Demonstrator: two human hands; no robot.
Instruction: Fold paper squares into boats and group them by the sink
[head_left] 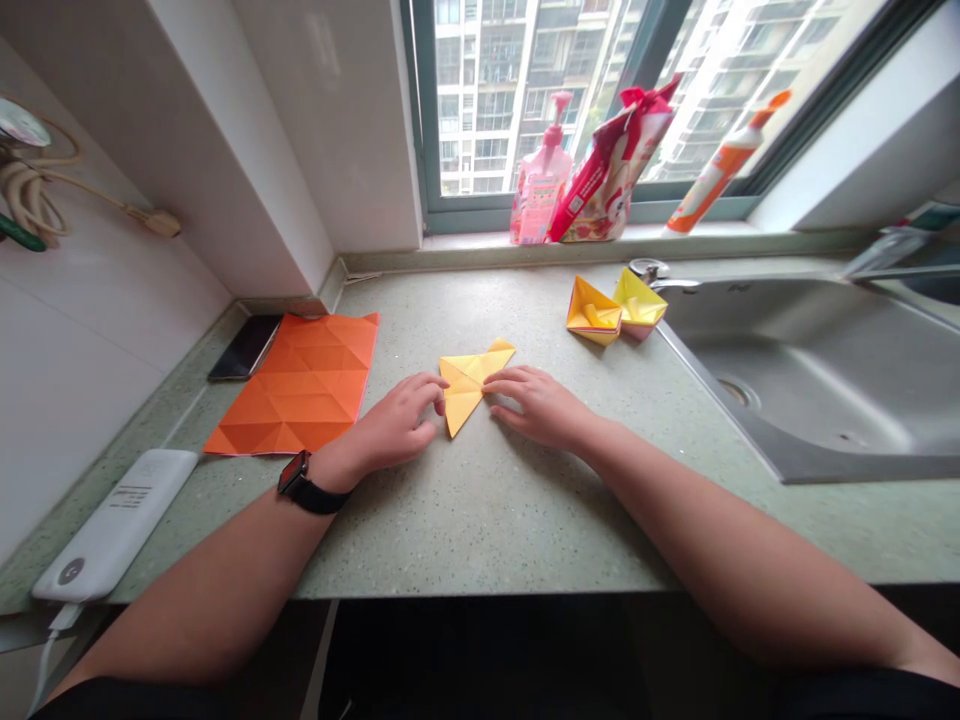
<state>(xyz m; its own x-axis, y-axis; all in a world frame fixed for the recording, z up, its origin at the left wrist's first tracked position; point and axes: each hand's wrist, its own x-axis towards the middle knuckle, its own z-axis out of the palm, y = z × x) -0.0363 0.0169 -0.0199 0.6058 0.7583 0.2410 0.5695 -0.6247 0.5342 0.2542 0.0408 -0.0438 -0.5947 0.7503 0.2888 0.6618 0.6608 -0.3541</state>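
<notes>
A folded yellow paper (466, 386) lies flat on the speckled green counter (480, 520) between my hands. My left hand (396, 424), with a black watch on its wrist, rests at the paper's left edge, its fingertips pressing down on the fold. From the right, my right hand (534, 402) lays its fingertips on the paper's other edge. Both hands have fingers lightly curled and pressed onto the paper, not wrapped round it.
A creased orange sheet (301, 388) lies to the left, a dark phone (245, 347) beside it and a white power bank (114, 525) nearer. Two folded yellow paper boxes (615, 312) sit by the steel sink (810, 380). Bottles and a red pouch (609, 170) stand on the window sill.
</notes>
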